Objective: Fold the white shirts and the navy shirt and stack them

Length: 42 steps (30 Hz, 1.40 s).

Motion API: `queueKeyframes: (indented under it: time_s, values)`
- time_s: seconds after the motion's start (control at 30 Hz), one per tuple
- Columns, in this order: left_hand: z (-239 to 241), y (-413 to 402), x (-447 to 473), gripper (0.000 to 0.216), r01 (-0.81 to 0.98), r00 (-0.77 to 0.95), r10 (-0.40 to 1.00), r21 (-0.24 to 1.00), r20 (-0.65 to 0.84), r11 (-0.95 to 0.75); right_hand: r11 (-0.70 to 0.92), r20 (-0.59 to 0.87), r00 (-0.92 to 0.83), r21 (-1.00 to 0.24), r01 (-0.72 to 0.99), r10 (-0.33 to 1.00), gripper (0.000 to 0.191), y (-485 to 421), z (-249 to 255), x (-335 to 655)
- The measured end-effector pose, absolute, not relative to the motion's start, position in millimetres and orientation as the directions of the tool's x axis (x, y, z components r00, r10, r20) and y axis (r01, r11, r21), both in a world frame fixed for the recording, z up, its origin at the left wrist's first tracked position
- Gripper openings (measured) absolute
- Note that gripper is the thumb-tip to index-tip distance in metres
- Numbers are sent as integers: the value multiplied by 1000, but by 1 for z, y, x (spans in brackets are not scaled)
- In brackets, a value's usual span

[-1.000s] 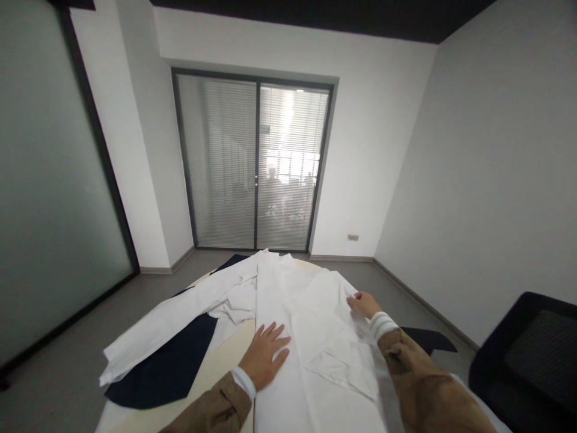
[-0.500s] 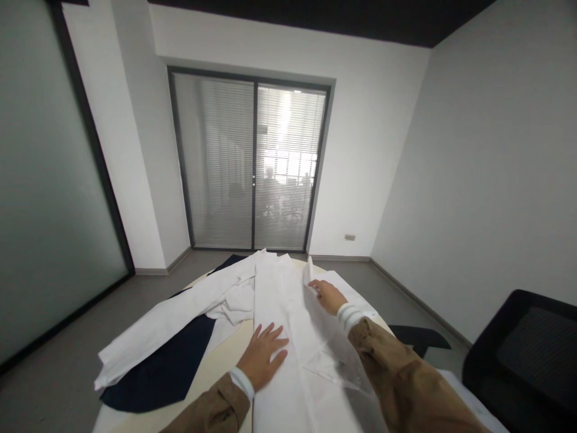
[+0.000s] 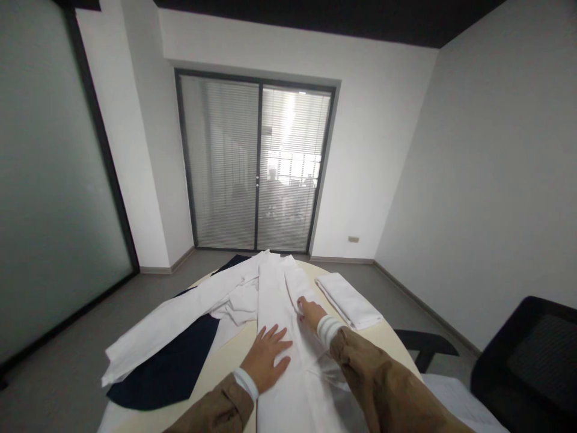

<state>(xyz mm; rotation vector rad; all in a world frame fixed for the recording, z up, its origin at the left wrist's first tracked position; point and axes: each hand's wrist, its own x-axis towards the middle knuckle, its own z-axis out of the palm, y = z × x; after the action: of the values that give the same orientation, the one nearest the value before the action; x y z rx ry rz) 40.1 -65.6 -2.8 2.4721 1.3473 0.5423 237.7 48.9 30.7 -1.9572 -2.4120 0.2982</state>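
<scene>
A white long-sleeved garment (image 3: 274, 300) lies lengthwise over the round table, one sleeve (image 3: 180, 319) stretched out to the left. My left hand (image 3: 267, 359) rests flat on its left part with fingers spread. Farther forward and to the right, my right hand (image 3: 310, 314) is closed on the garment's right edge, which is turned inward over the body. Its fingertips are partly hidden. Below my right forearm the cloth is loose and creased.
Dark navy cloth (image 3: 166, 367) lies under the sleeve. A folded white cloth (image 3: 349, 299) sits at the table's right edge. The cream tabletop (image 3: 396, 352) shows beside it. At right stands a black mesh chair (image 3: 523, 361); a glass door (image 3: 220, 168) is ahead.
My right hand has brought the garment's right edge inward, leftward and nearer to me, baring the folded white cloth and tabletop. My left hand stays flat on the garment.
</scene>
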Motion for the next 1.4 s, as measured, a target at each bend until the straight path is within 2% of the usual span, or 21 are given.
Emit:
queueKeyframes:
  time_s: [0.13,0.33,0.4,0.47,0.57,0.67,0.73,0.8,0.9,1.0,1.07,1.17,1.23,1.3,1.33,1.4]
  values:
    - [-2,-65,40,42,749,504,846,398,177,-529,187,-89,-204,-169,968,975,49,55,45,232]
    - [-4,-64,38,46,742,535,827,372,170,-557,263,-228,-312,-221,939,922,83,44,53,241]
    - [-3,-63,35,47,744,549,823,362,147,-561,265,-295,-330,-238,934,897,85,38,56,252]
    - [-1,-61,30,47,748,558,821,355,120,-561,210,-472,-305,-244,947,827,74,33,61,264]
    - [2,-57,20,45,756,564,821,347,87,-555,119,-746,-273,-254,960,608,47,24,64,277]
    - [3,-53,10,43,759,568,821,344,65,-553,73,-834,-289,-289,955,470,38,14,61,278]
    - [5,-53,6,44,769,564,824,337,43,-544,58,-854,-302,-307,950,425,36,6,57,272]
    - [7,-54,7,45,784,555,831,314,32,-536,63,-834,-331,-339,939,441,36,-3,53,265]
    - [12,-58,12,48,780,558,827,293,71,-552,3,-776,-417,-472,881,473,40,-14,52,256]
    - [17,-66,20,48,723,599,789,331,135,-606,-134,-792,-523,-583,801,315,61,-23,55,254]
    - [20,-72,25,46,677,633,759,367,152,-638,-168,-831,-525,-553,816,182,78,-29,56,255]
    - [23,-80,32,45,632,675,723,392,146,-669,-113,-895,-438,-445,889,83,84,-38,53,257]
    - [22,-84,35,47,621,683,713,386,158,-682,-59,-926,-371,-375,925,64,86,-45,51,256]
    - [19,-86,36,51,619,682,710,376,178,-689,-28,-924,-375,-378,925,78,90,-53,50,256]
    - [17,-86,37,53,617,681,708,374,186,-692,-28,-902,-421,-425,905,100,92,-56,51,256]
    - [13,-86,36,57,614,679,708,378,196,-693,-43,-792,-578,-596,802,197,88,-63,53,257]
